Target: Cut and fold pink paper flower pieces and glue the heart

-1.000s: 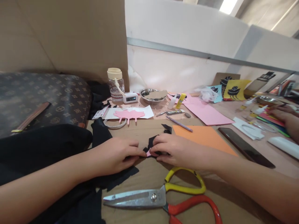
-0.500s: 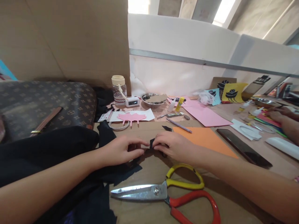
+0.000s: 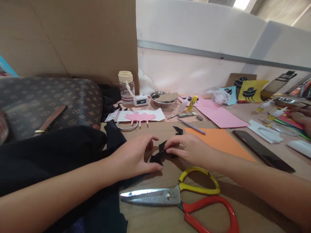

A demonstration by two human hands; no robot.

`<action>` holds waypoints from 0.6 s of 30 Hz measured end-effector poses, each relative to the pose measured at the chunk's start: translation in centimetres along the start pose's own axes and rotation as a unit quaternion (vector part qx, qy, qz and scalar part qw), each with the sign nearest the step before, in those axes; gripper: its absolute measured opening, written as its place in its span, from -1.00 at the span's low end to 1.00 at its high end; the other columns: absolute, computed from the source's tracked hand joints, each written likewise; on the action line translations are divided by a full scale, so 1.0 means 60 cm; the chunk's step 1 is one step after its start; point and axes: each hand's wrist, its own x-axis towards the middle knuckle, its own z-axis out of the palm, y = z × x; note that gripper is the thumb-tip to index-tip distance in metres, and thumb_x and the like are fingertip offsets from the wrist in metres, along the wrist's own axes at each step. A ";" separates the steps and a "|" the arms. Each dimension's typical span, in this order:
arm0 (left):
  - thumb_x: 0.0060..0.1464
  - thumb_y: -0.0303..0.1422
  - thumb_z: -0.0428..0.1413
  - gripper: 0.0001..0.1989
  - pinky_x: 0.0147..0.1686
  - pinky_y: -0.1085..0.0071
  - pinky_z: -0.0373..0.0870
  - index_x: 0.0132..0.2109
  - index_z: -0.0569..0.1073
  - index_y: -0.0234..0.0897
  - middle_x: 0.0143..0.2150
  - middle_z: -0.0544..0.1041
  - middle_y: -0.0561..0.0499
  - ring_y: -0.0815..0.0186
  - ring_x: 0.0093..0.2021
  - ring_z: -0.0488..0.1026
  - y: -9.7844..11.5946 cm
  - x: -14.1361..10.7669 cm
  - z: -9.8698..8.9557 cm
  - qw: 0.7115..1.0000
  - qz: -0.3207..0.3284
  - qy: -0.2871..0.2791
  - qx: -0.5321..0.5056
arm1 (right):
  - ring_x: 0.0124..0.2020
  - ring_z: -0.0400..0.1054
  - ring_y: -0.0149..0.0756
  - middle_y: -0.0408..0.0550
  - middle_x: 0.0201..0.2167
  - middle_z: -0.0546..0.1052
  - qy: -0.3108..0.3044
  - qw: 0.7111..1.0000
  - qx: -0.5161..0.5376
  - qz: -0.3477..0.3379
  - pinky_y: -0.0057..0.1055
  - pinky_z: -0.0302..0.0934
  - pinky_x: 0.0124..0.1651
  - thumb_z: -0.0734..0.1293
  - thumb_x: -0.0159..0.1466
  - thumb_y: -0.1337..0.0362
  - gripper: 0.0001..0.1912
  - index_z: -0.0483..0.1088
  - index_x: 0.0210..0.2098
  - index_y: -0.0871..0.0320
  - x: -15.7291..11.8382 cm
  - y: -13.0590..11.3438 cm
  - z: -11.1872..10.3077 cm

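My right hand (image 3: 190, 149) pinches a small black scrap (image 3: 162, 146), fabric or paper, over the cardboard (image 3: 145, 210). Just left of it my left hand (image 3: 132, 157) is open, thumb and forefinger spread apart around the near side of the scraps. Another dark piece (image 3: 155, 159) lies between the two hands; whether it joins the pinched scrap I cannot tell. Closer to me rest large scissors (image 3: 167, 195) with one yellow and one red handle, blades pointing left. A further black scrap (image 3: 178, 130) lies beyond my right hand.
Black cloth (image 3: 60, 152) and a patterned brown bag (image 3: 48, 100) lie left. Behind are a pink cut-out (image 3: 141, 116), a bottle (image 3: 126, 87), a metal bowl (image 3: 160, 103) and a glue stick (image 3: 192, 103). Orange paper (image 3: 218, 144) and a phone (image 3: 263, 150) lie right; another person's hand (image 3: 301, 116) is farther right.
My left thumb and fingers have spread apart, away from the black scrap. More of the black pieces now shows between my hands. The view has tilted down slightly.
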 end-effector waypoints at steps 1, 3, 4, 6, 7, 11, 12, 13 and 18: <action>0.03 -0.15 0.30 -0.37 -0.11 0.19 0.45 0.19 0.34 -0.28 -0.10 0.57 -0.10 0.08 -0.10 0.53 0.003 -0.003 0.005 1.000 0.007 0.005 0.015 | -0.32 0.53 -0.33 -0.14 -0.30 0.68 0.005 1.000 -0.011 -0.014 -0.46 0.30 -0.25 0.35 0.33 0.33 -0.85 0.59 -0.20 0.07 -0.005 0.002 0.002; 0.13 -0.35 0.19 -0.54 -0.12 0.23 0.45 0.16 0.33 -0.25 -0.14 0.57 -0.06 0.13 -0.11 0.54 0.006 -0.007 0.014 0.999 0.025 0.006 0.022 | -0.29 0.54 -0.32 -0.14 -0.27 0.69 0.011 0.999 -0.019 -0.026 -0.45 0.31 -0.23 0.31 0.36 0.34 -0.81 0.59 -0.18 0.05 -0.014 0.004 0.005; 0.13 -0.43 0.13 -0.57 -0.16 0.27 0.44 0.15 0.33 -0.23 -0.17 0.57 -0.03 0.17 -0.16 0.54 0.006 -0.008 0.016 0.999 0.031 0.001 0.016 | -0.29 0.54 -0.32 -0.15 -0.26 0.69 0.016 1.000 -0.014 -0.022 -0.45 0.32 -0.22 0.30 0.36 0.34 -0.80 0.59 -0.17 0.05 -0.018 0.005 0.005; 0.12 -0.50 0.08 -0.55 -0.26 0.35 0.42 0.16 0.31 -0.20 -0.24 0.56 0.03 0.24 -0.26 0.53 0.008 -0.009 0.014 0.999 0.028 -0.015 -0.018 | -0.27 0.55 -0.32 -0.16 -0.25 0.69 0.026 1.000 0.007 -0.005 -0.44 0.33 -0.20 0.29 0.37 0.33 -0.80 0.58 -0.16 0.05 -0.023 0.006 0.005; 0.12 -0.48 0.07 -0.54 -0.29 0.38 0.41 0.18 0.30 -0.20 -0.27 0.55 0.05 0.27 -0.30 0.53 0.009 -0.009 0.010 0.999 0.020 -0.027 -0.042 | -0.28 0.55 -0.31 -0.16 -0.26 0.69 0.035 0.999 0.018 0.004 -0.43 0.34 -0.20 0.29 0.38 0.32 -0.81 0.57 -0.16 0.05 -0.027 0.006 0.004; 0.16 -0.38 0.05 -0.53 -0.37 0.43 0.41 0.22 0.29 -0.22 -0.35 0.53 0.10 0.30 -0.37 0.51 0.022 -0.010 -0.019 0.989 -0.026 -0.110 -0.097 | -0.23 0.56 -0.30 -0.15 -0.27 0.67 0.050 0.994 0.090 0.028 -0.39 0.37 -0.17 0.24 0.44 0.23 -0.81 0.50 -0.13 0.07 -0.046 0.010 -0.004; 0.16 -0.39 0.05 -0.52 -0.38 0.44 0.41 0.23 0.30 -0.21 -0.34 0.54 0.10 0.31 -0.38 0.51 0.026 -0.012 -0.027 0.987 -0.032 -0.127 -0.087 | -0.20 0.56 -0.30 -0.13 -0.25 0.67 0.045 0.993 0.109 0.028 -0.38 0.38 -0.13 0.22 0.45 0.21 -0.79 0.48 -0.12 0.08 -0.051 0.012 -0.006; 0.14 -0.41 0.05 -0.50 -0.38 0.45 0.41 0.24 0.32 -0.19 -0.34 0.55 0.11 0.31 -0.38 0.51 0.030 -0.014 -0.036 0.987 -0.034 -0.141 -0.068 | -0.16 0.56 -0.30 -0.12 -0.21 0.66 0.036 0.991 0.122 0.026 -0.37 0.38 -0.09 0.20 0.47 0.20 -0.78 0.47 -0.11 0.08 -0.057 0.015 -0.007; 0.03 -0.48 0.13 -0.51 -0.47 0.49 0.37 0.13 0.47 -0.12 -0.38 0.59 0.14 0.31 -0.43 0.52 0.047 -0.021 -0.072 0.978 -0.044 -0.193 0.064 | -0.13 0.57 -0.26 -0.06 -0.14 0.65 -0.013 0.995 0.089 0.037 -0.32 0.40 -0.08 0.15 0.49 0.20 -0.76 0.42 -0.06 0.08 -0.072 0.029 -0.015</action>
